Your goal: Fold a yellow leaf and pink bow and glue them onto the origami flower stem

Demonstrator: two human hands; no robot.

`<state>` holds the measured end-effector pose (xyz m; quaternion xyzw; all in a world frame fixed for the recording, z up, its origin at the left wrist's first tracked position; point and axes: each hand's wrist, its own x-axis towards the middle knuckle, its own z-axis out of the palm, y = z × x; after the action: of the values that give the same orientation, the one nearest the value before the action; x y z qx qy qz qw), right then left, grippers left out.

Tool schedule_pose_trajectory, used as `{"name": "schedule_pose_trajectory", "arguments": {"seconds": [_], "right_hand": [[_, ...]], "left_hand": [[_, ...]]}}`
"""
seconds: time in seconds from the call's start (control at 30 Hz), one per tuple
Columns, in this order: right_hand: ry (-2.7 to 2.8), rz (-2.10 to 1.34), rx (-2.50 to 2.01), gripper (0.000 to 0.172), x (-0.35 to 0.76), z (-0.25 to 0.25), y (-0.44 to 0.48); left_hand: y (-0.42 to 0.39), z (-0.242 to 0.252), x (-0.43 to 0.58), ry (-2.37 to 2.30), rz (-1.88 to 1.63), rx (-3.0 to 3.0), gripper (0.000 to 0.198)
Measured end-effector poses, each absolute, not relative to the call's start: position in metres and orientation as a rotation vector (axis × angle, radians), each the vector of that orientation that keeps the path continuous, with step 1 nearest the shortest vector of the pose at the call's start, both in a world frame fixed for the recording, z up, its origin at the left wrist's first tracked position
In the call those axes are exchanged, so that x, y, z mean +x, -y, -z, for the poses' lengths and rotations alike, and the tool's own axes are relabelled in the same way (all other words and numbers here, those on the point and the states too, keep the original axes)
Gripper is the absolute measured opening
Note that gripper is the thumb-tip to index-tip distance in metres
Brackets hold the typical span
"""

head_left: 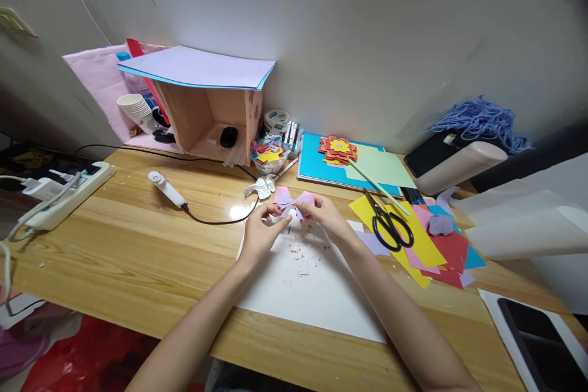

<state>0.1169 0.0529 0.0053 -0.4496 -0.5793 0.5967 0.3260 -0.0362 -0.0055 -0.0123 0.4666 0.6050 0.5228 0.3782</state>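
Note:
Between both hands is a pink and lilac paper bow (294, 199) with pleated loops and short tails. My left hand (265, 228) pinches its left side with thumb and fingers. On the right side, my right hand (324, 215) grips the loop, its fingertips near the bow's middle. Below the hands lies a white sheet of paper (312, 303) marked with small coloured strokes. Black-handled scissors (389, 226) rest on coloured paper to the right of my right hand.
A glue gun (166, 188) lies left, its cord crossing the table. Behind are an open box (184, 116), a bowl of paper scraps (271, 162) and a layered paper flower (337, 150) on a blue folder (316, 174). At right are yellow paper (429, 245) and a phone (542, 343).

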Motion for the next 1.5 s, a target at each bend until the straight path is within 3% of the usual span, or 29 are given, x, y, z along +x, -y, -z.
{"name": "schedule_pose_trajectory", "arguments": {"seconds": [1.5], "right_hand": [[1.481,-1.574,-1.136,0.032,0.1166,-0.0024,-0.0528]], "left_hand": [[-0.0003,0.0149,-0.0392,-1.277,-1.431,0.753,0.027]]}}
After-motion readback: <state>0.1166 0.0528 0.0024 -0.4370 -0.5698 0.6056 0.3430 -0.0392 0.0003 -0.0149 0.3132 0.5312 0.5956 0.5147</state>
